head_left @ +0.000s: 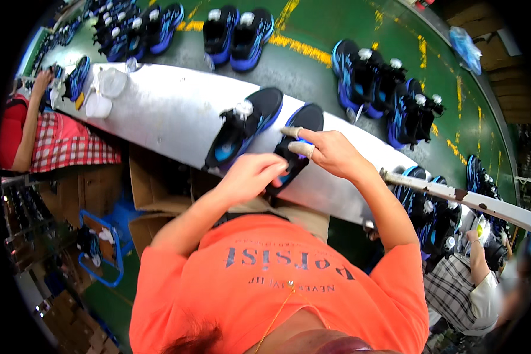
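Note:
Two black sneakers with blue-purple soles lie side by side on the metal bench in front of me. The right-hand sneaker (308, 118) is between my hands, its toe pointing away. My right hand (333, 152) grips its upper from the right, with pale finger cots on two fingers; its thumb is hidden. Beside the heel, my left hand (251, 178) is closed with fingers curled, slightly blurred; anything in them is hidden. The left-hand sneaker (268, 106) stands untouched, a whitish wad at its lacing.
The metal bench (177, 112) runs across, with white tubs (112, 82) at its left. Pairs of sneakers (236, 38) stand beyond it. A white bar (466, 197) juts in at right. Co-workers sit left and right; cardboard boxes (153, 183) stand below.

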A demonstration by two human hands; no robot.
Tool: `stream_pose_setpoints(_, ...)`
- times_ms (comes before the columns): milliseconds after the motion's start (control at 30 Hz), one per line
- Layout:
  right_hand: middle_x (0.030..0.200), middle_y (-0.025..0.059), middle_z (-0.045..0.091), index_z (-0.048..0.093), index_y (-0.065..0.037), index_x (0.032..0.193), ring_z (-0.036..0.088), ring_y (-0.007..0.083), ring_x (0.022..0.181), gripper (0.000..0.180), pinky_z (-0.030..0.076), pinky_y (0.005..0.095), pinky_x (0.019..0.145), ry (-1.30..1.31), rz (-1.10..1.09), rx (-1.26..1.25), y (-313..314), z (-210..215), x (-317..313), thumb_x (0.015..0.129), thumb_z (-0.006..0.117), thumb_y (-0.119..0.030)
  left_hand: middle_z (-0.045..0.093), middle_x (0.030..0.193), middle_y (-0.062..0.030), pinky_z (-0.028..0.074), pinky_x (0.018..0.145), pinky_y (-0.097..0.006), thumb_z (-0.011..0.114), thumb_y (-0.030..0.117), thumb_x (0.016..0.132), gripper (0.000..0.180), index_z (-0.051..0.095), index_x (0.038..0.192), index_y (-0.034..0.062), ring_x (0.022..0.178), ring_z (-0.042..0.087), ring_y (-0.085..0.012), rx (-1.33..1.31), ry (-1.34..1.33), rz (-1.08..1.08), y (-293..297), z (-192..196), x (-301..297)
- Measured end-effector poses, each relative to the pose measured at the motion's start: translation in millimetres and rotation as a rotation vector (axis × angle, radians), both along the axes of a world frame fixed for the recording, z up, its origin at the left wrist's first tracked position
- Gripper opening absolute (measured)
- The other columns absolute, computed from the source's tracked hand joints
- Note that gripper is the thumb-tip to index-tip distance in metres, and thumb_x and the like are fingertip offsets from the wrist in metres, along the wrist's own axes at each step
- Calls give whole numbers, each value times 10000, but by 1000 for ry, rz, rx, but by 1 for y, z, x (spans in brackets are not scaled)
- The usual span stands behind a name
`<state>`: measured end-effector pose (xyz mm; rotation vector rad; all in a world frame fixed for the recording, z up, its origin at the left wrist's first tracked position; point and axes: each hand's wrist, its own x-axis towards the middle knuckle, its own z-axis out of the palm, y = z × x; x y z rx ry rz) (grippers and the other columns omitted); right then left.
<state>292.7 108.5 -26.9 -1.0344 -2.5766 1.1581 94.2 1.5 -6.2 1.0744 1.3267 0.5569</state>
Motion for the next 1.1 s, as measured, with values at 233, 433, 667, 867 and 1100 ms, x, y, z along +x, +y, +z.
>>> stream_pose_setpoints(233,1151,165,583,545,-118,1334,504,335,1131,690,390,379,1014,464,217,244,60,-40,-63,681,435,78,644,933,-166,471,753,-416,636,77,808,254,646,1053,15,870,610,-335,528,583,363,11,-74,-73)
stream_pose_setpoints(433,1211,179,521,443,-147,1414,494,332,1154,724,402,397,995,258,332,-286,34,-3,-38,720,647,-112,655,929,-177,466,816,-433,606,87,817,204,662,1003,22,915,592,-385,475,491,252,13,-60,-47)
stream_pose_setpoints(667,963,110,501,571,-164,1198,538,328,982,566,466,403,809,236,373,219,18,-15,-29,695,794,-300,693,910,-161,503,772,-327,577,74,862,206,675,1030,9,842,669,-246,444,316,378,21,-88,-26)
stream_pose_setpoints(867,989,123,500,584,-205,1189,533,319,971,546,479,397,783,180,113,104,19,-6,-32,694,803,-276,699,961,-157,501,799,-337,588,104,872,226,664,1047,-17,888,669,-243,401,382,376,19,-79,-13)
stream_pose_setpoints(1100,1037,124,485,608,-224,1131,567,337,961,483,502,417,774,39,289,127,9,3,-17,686,787,-164,688,898,-170,503,778,-363,606,160,864,197,682,972,13,864,674,-288,415,353,373,30,-70,-11)
